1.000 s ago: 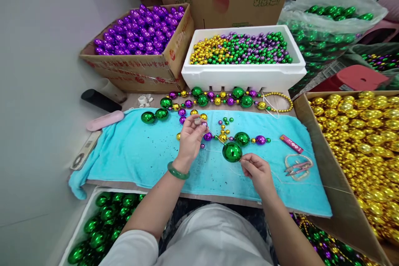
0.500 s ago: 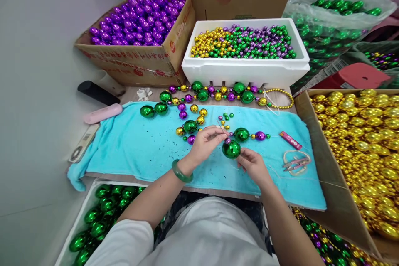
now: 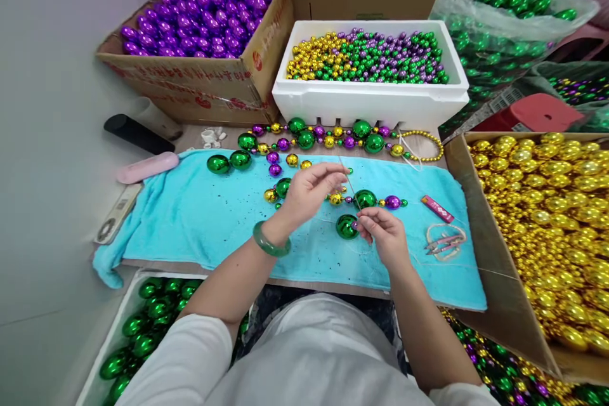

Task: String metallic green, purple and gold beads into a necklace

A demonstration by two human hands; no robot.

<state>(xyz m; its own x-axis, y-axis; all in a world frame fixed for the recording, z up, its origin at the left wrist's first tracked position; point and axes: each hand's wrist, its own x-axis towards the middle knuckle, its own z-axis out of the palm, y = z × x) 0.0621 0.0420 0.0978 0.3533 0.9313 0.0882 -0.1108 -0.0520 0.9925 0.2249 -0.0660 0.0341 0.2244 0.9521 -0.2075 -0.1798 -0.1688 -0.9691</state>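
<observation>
A long thin beading needle point(image 3: 352, 188) slants between my two hands. My left hand point(image 3: 314, 193), wearing a green bangle, has its fingertips at the upper part of the needle. Its lower end is pinched in my right hand point(image 3: 383, 231). A small purple bead point(image 3: 354, 226) sits just by my right fingertips, beside a large green ball bead point(image 3: 346, 227) on the turquoise towel point(image 3: 238, 222). Behind my hands lies a row with another large green bead point(image 3: 365, 199) and a purple bead point(image 3: 392, 202). My left hand hides part of this row.
A finished-looking bead strand point(image 3: 328, 141) lies along the towel's back edge. Pink-handled snips point(image 3: 445, 243) and a small pink packet point(image 3: 438, 208) are at right. Around stand a white foam box point(image 3: 371, 98), a purple-bead carton point(image 3: 190, 92) and a gold-bead carton point(image 3: 495, 260).
My left hand has moved up and slightly away from the large green bead. My right hand has let go of that bead and now pinches the needle's lower end. The view has shifted slightly.
</observation>
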